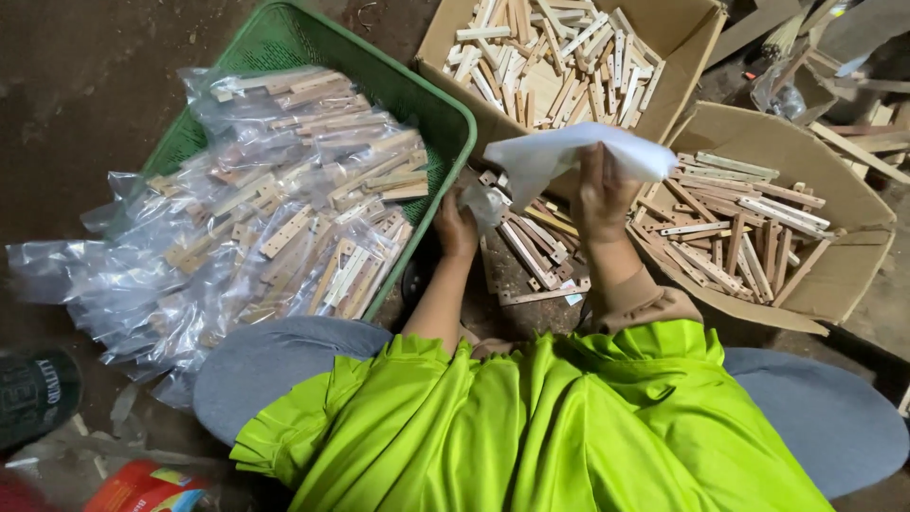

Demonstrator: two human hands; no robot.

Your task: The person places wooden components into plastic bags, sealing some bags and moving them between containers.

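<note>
Holding a clear plastic bag (569, 156) open above loose wooden strips (536, 251).
Right hand (599, 199) gripping the bag's mouth, left hand (457, 228) pinching its lower corner, spreading it between green basket (431, 104) and cardboard boxes (834, 275).

You worked low on a dark, dusty floor (85, 85) — bare and unswept. Left of your grip sat a green plastic basket (284, 38); beyond it and to its right stood two open cardboard boxes (853, 204). Scrap timber (867, 142) cluttered the far right corner — the light was dim and even.
</note>
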